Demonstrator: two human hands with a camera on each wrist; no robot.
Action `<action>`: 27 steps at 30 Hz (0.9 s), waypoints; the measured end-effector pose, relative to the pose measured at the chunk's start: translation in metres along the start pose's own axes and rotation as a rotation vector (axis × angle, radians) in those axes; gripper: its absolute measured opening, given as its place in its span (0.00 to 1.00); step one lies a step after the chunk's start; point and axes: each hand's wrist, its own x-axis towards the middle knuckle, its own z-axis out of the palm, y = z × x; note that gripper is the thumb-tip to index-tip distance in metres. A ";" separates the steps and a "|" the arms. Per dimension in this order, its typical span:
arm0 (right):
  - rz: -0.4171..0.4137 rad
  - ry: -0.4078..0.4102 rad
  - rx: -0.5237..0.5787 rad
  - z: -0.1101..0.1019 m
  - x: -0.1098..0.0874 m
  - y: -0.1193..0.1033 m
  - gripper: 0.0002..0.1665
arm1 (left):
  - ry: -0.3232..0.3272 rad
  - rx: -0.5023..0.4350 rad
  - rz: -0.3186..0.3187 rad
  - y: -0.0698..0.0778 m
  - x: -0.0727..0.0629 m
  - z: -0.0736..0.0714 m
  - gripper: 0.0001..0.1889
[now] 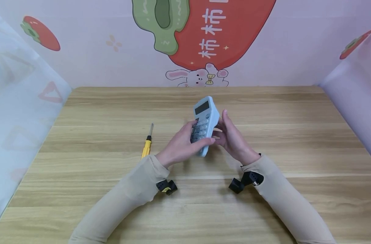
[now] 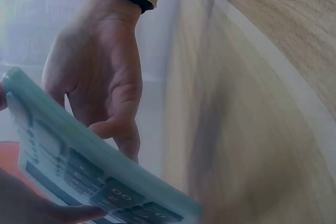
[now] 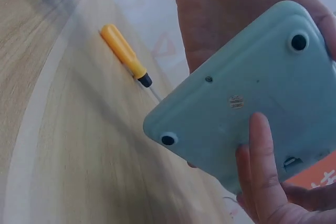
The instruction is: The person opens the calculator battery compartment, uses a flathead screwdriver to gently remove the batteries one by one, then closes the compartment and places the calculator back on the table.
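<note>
A light-blue calculator (image 1: 203, 124) is held up over the table, its dark display at the top and its keys turned toward the left. My left hand (image 1: 183, 142) grips it, thumb across the lower edge and fingers on the key side. Behind it, my right hand (image 1: 234, 139) has the thumb raised off the case. In the right wrist view its extended fingers (image 3: 262, 156) touch the calculator's back (image 3: 226, 124), near a small round sticker (image 3: 236, 102). Dark round feet, a small screw (image 3: 209, 78) and a notch (image 3: 292, 162) show there too.
On the wooden table (image 1: 81, 169), a yellow-handled screwdriver (image 1: 147, 147) lies left of the calculator, its handle end hidden by the left sleeve (image 1: 127, 189). A printed backdrop (image 1: 91, 61) rises behind the table. Black wrist cameras hang under both forearms.
</note>
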 end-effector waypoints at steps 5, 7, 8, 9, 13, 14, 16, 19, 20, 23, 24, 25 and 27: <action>0.055 0.019 0.032 0.001 0.002 0.000 0.33 | -0.039 -0.110 0.009 -0.001 -0.001 0.000 0.42; 0.075 0.024 0.028 0.002 0.003 0.000 0.30 | -0.054 -0.140 0.014 -0.001 -0.001 0.000 0.41; 0.078 0.024 0.023 0.002 0.003 0.000 0.30 | -0.060 -0.152 0.020 -0.001 -0.001 0.001 0.40; 0.081 0.027 0.020 0.002 0.004 0.000 0.29 | -0.064 -0.160 0.022 -0.001 -0.001 0.001 0.40; 0.095 0.034 0.031 0.002 0.004 0.001 0.29 | -0.075 -0.168 0.024 0.001 0.000 0.002 0.39; 0.096 0.035 0.032 0.002 0.004 0.001 0.29 | -0.082 -0.169 0.021 0.002 0.000 0.002 0.38; 0.100 0.037 0.029 0.003 0.004 0.002 0.29 | -0.099 -0.170 0.020 0.003 0.000 0.002 0.37; 0.095 0.036 -0.005 0.004 0.005 0.002 0.30 | -0.123 -0.168 0.029 0.003 0.000 0.002 0.36; 0.096 0.036 -0.023 0.004 0.005 0.002 0.30 | -0.125 -0.163 0.030 0.003 0.000 0.002 0.35; 0.107 0.046 -0.077 0.004 0.006 0.003 0.31 | -0.133 -0.176 0.020 0.003 -0.001 0.002 0.35; 0.116 0.055 -0.096 0.004 0.006 0.002 0.31 | -0.135 -0.185 0.009 0.003 -0.002 0.002 0.35; 0.123 0.064 -0.111 0.004 0.006 0.002 0.31 | -0.136 -0.197 -0.001 0.003 -0.003 0.002 0.35; 0.136 0.082 -0.136 0.003 0.006 0.002 0.31 | -0.142 -0.226 -0.023 0.003 -0.003 0.002 0.36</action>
